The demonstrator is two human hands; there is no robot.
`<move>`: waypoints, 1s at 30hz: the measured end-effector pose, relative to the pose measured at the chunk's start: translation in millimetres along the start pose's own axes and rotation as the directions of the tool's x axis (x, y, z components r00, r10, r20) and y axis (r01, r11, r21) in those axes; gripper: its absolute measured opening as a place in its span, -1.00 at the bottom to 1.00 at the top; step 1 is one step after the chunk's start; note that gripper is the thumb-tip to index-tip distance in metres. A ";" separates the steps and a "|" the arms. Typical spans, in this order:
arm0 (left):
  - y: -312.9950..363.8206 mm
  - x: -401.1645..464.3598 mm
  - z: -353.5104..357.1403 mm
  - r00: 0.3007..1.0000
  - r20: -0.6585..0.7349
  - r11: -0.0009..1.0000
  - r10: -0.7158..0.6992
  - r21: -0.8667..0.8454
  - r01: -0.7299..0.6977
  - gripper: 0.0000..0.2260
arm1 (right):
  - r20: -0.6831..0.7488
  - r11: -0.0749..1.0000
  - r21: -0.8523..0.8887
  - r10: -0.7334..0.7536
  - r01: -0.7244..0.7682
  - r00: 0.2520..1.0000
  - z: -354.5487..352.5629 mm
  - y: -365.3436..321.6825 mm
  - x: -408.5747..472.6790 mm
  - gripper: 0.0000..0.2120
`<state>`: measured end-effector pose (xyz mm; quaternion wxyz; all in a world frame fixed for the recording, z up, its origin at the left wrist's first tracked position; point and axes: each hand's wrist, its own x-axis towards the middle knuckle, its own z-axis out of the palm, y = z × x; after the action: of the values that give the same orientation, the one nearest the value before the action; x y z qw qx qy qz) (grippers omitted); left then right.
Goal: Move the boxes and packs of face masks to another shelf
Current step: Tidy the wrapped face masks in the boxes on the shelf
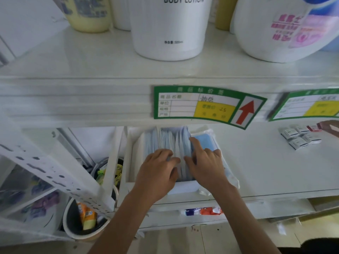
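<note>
A person stands at a white shop shelf [256, 162], both arms reaching into a white open box [128, 154] at its left end. The box holds upright packs of face masks [172, 140], pale blue and white. The left hand [157, 173] lies on the packs with fingers bent over their tops; the right hand [205, 162], just beside it, has fingers spread, pressing the packs apart. Whether either hand truly grips a pack is hard to tell through the blur. A blue mask pack in clear wrap [205, 140] lies against the box's right side. Above, a white bottle [168, 28] reads "BODY LOTION". Below it, a green price tag [205, 105] carries a red arrow. Further right lie small grey-and-white packets [300, 137].
</note>
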<state>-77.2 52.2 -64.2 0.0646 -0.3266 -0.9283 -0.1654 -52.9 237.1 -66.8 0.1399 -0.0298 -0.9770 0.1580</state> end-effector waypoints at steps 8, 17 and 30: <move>-6.2 -4.4 5.2 0.999 -0.046 0.998 -0.022 -0.058 0.019 -0.73 | -0.005 0.978 0.193 -0.075 0.075 0.997 -6.4 1.7 0.7 -0.67; -4.2 -5.7 4.5 1.000 0.028 1.000 0.007 0.011 -0.007 -0.64 | -0.052 0.968 0.252 -0.005 0.018 0.999 3.3 0.8 -7.9 -0.84; 4.4 0.4 7.9 0.996 0.068 0.997 -0.051 0.060 0.047 -0.56 | -0.078 0.954 0.300 0.019 0.006 0.997 7.2 4.8 -11.3 -0.77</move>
<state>-74.8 58.4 -70.4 0.0375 -0.3071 -0.9423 -0.1282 -44.1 238.4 -77.9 0.1812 -0.0178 -0.9353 0.3034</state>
